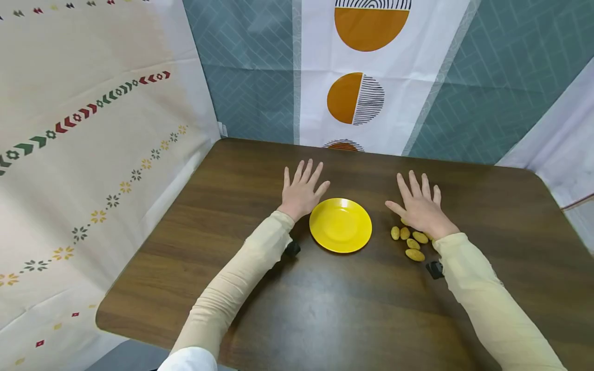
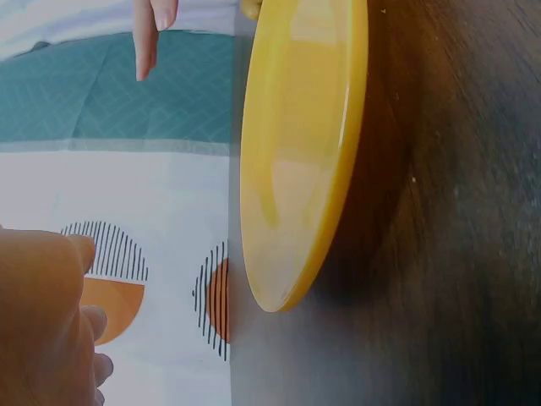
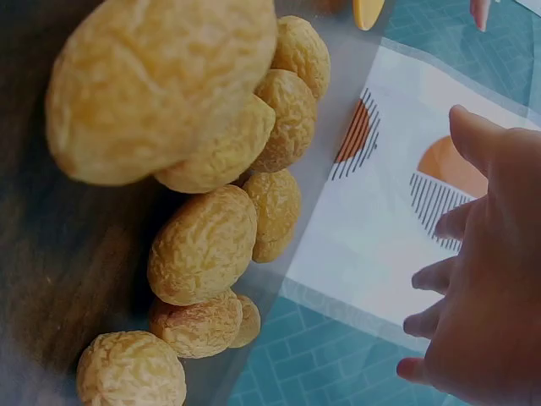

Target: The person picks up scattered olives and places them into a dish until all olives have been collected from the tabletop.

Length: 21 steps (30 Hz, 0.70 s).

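Note:
A round yellow plate lies on the brown table, its bare surface facing up. Just beyond its left edge is my left hand, fingers spread and straight, holding nothing. To the plate's right lie several small, wrinkled yellow-brown potatoes in a loose cluster. Over the far side of that cluster my right hand stretches out with its fingers apart and nothing in its grasp; it partly hides some potatoes. In the right wrist view, the potatoes sit close together, apart from the hand.
The wooden table has rounded corners. Behind it hangs a teal and white cloth with orange half circles. A patterned white cloth borders the left side, and a pale cloth hangs at the right.

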Motion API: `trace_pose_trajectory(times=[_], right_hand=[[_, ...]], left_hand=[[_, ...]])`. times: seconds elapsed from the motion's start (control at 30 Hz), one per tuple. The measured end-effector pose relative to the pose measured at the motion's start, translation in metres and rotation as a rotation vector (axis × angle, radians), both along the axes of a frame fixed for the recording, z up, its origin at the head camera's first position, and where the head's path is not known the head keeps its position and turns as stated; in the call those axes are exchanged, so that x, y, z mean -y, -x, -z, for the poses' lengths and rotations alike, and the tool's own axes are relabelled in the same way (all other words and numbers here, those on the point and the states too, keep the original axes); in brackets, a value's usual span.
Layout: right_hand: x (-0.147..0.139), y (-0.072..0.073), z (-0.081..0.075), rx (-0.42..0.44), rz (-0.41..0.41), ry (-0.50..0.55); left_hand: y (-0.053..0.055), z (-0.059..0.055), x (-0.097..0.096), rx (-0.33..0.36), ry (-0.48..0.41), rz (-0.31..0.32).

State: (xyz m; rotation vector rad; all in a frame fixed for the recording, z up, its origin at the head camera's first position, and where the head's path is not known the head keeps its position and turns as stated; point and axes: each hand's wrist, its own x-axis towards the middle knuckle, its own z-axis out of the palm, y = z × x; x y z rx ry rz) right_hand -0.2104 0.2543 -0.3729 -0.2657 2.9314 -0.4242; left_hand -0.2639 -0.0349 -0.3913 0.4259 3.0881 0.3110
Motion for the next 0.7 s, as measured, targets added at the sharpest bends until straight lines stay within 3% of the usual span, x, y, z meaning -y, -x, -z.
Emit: trace_pose_trajectory(times=[0.17, 0.3, 0.43, 0.57, 0.7], right_hand=[[0.001, -0.001, 0.0, 0.006, -0.006, -0.014], [-0.001, -0.001, 0.0, 0.03, -0.054, -0.036], [-0.003, -0.004, 0.0, 0.071, -0.116, -0.061], [-0.004, -0.008, 0.001, 0.146, -0.147, -0.073], [-0.006, -0.011, 0.002, 0.185, -0.167, -0.064]], left_hand=[[0.002, 0.0, 0.002, 0.007, -0.012, 0.008], [0.006, -0.003, 0.002, 0.022, -0.037, 0.037], [0.009, -0.008, 0.006, 0.136, -0.133, 0.061], [0.007, -0.01, 0.014, 0.267, -0.25, 0.011], [0.004, -0.008, 0.022, 0.363, -0.303, -0.004]])
